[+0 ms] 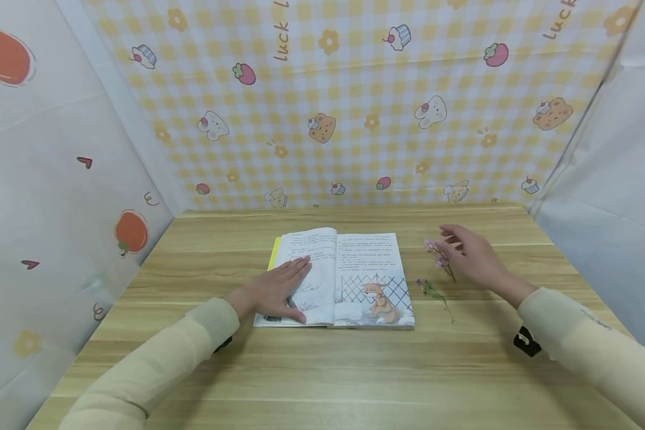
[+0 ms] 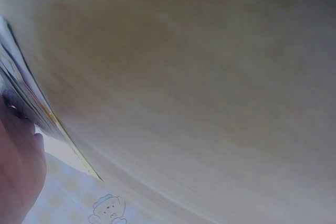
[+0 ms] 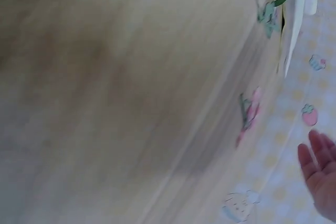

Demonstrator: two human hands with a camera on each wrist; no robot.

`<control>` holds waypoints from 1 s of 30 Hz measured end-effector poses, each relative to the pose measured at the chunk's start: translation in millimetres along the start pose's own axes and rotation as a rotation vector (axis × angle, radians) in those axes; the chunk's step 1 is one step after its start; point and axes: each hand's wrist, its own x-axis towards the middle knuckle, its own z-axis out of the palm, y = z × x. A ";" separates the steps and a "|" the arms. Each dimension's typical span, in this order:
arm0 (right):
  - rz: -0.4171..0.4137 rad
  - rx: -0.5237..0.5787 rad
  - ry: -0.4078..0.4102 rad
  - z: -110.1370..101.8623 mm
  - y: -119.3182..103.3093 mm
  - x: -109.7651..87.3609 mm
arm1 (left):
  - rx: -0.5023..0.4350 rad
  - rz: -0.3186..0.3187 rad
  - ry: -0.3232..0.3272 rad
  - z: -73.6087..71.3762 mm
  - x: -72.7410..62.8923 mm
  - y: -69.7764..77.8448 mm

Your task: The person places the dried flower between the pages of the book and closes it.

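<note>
An open book [image 1: 368, 263] lies on the wooden table, with text and a fox drawn by a fence on its right page. My left hand [image 1: 282, 289] rests flat on the left page, fingers spread. In the left wrist view only part of that hand [image 2: 21, 166] shows, beside the page edges. To the right of the book lie two small flower sprigs, a pink-purple one [image 1: 439, 261] and a greener one [image 1: 432, 291]. My right hand [image 1: 475, 257] is beside the pink sprig, fingers loosely bent. In the right wrist view this hand [image 3: 320, 177] holds nothing, apart from the pink flowers [image 3: 251, 114].
The wooden table [image 1: 355, 376] extends toward me in front of the book. Behind it hangs a yellow checked cloth [image 1: 355, 161] with cartoon prints. Pale cloth walls [image 1: 59, 197] stand at the left and right. A yellow strip [image 1: 273, 254] shows at the book's left edge.
</note>
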 end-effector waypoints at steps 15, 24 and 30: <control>0.323 0.019 -0.058 1.2 32.7 -15.9 | -0.001 -0.009 -0.019 0.3 -0.5 0.8; 0.298 -0.011 -0.038 13.1 37.3 -17.1 | 0.000 -0.006 -0.014 -3.1 -1.1 2.5; 0.303 -0.055 -0.038 17.3 40.0 -14.3 | -0.005 -0.008 -0.023 -3.5 -0.2 2.6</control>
